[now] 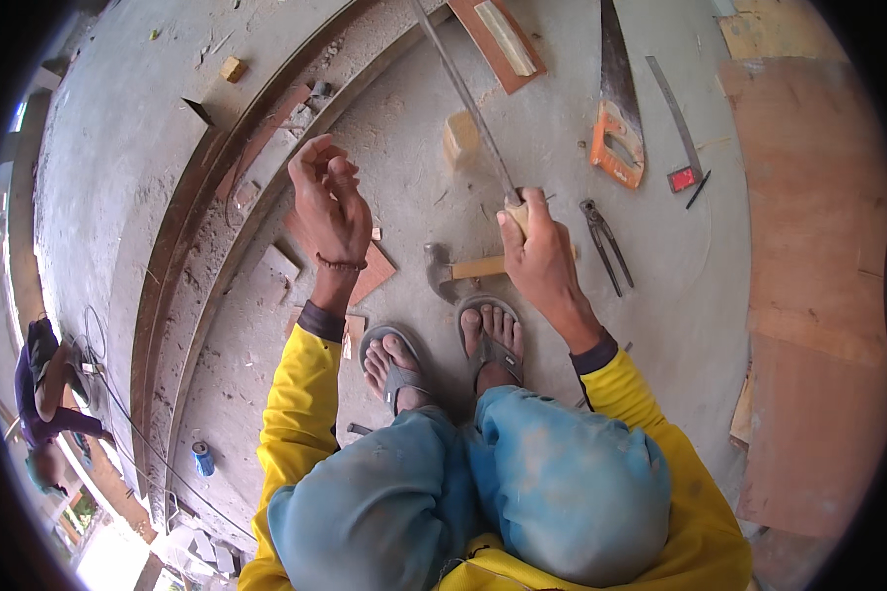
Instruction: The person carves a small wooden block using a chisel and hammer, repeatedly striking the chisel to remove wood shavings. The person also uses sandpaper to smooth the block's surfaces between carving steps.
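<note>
My right hand (540, 258) is closed round the pale wooden handle of a file (468, 103), whose long thin metal blade slants up and to the left. My left hand (333, 212) is raised with loosely curled fingers and nothing in it. Beyond the file's blade, a pale wood block (460, 141) lies on the concrete floor. Just in front of my feet is a claw hammer (471, 267); part of its handle is hidden behind my right hand. Pincers (606, 246) lie to the right of that hand.
An orange-handled handsaw (618, 118), a metal square (672, 118) and a dark pencil-like stick (698, 190) lie at the right, before plywood sheets (808, 295). Curved strips (202, 197) cross the left floor. A blue can (203, 459), a cable (133, 419) and another person (44, 394) are farther left.
</note>
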Motion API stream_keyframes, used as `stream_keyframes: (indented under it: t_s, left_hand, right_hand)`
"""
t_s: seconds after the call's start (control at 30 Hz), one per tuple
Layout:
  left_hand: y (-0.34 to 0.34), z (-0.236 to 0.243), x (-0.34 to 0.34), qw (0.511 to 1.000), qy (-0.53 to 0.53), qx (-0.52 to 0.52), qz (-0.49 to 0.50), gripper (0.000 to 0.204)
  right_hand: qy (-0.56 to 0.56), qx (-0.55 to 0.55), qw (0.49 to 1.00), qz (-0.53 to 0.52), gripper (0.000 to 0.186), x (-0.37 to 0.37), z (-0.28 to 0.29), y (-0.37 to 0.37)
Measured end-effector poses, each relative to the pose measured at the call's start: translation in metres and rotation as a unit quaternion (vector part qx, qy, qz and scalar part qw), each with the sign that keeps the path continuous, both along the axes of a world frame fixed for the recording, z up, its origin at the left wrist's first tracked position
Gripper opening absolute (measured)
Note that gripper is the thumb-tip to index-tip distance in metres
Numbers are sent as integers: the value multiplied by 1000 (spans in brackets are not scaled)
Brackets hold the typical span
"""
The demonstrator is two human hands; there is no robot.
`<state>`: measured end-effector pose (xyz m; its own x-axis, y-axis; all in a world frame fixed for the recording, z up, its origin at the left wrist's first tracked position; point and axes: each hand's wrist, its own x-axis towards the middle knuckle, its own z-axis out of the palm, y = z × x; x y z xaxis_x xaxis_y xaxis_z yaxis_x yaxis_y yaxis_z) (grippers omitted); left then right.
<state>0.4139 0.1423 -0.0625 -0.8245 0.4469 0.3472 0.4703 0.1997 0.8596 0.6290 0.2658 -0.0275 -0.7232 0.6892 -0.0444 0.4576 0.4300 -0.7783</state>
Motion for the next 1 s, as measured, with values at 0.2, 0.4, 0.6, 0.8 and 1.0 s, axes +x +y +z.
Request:
stream_keyframes:
  t_s: [0.2, 0.4, 0.6, 0.8, 1.0]
  left_hand:
    - [-16, -2, 3, 999, 30, 31, 8, 30]
    - [-12, 6, -3, 997, 40, 59, 12, 25]
    - [-16, 8, -3, 996, 38, 83, 19, 25]
    - [-21, 14, -8, 992, 77, 96, 32, 22]
    - [-19, 15, 4, 993, 105, 57, 17, 25]
  right_hand:
    - [92, 56, 993, -49, 27, 14, 5, -20]
    - [34, 32, 999, -19, 29, 9, 4, -5]
    - [41, 14, 997, -69, 26, 31, -18, -21]
    - [46, 31, 997, -49, 25, 14, 12, -8]
    - [5, 46, 998, -48, 25, 37, -14, -21]
